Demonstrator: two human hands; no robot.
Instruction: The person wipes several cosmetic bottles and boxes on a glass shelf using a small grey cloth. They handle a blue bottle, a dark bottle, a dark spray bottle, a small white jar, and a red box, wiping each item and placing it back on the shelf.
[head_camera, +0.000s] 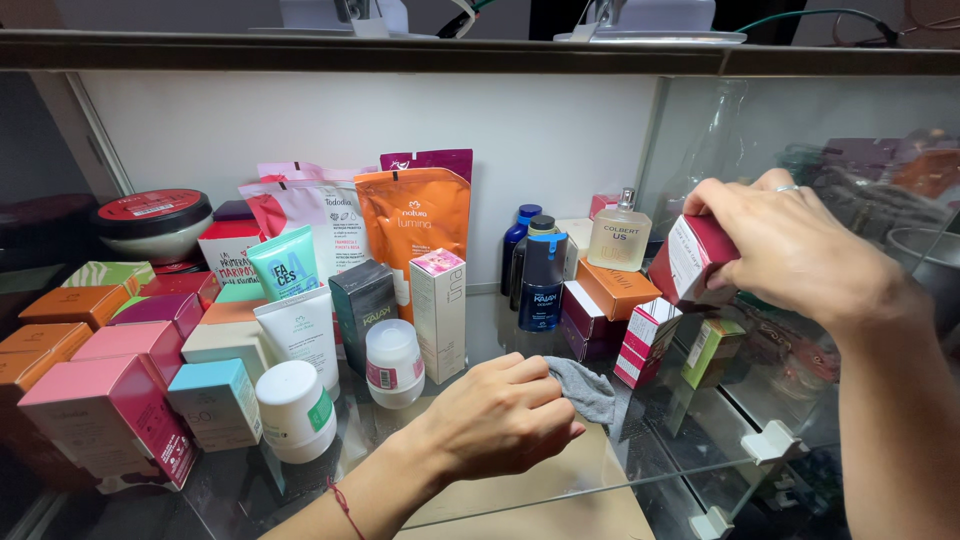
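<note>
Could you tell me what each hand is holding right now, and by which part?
The left hand presses a grey cloth by one end against the glass shelf. The right hand grips a dark red box by its upper end.

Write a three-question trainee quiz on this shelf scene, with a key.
1. True or false: the left hand presses a grey cloth on the glass shelf.
2. What does the right hand hold? A) a dark red and white box B) a spray bottle C) a white jar
3. What colour is the tall pouch standing at the back wall, behind the white and pink box?

Key: 1 true; 2 A; 3 orange.
</note>
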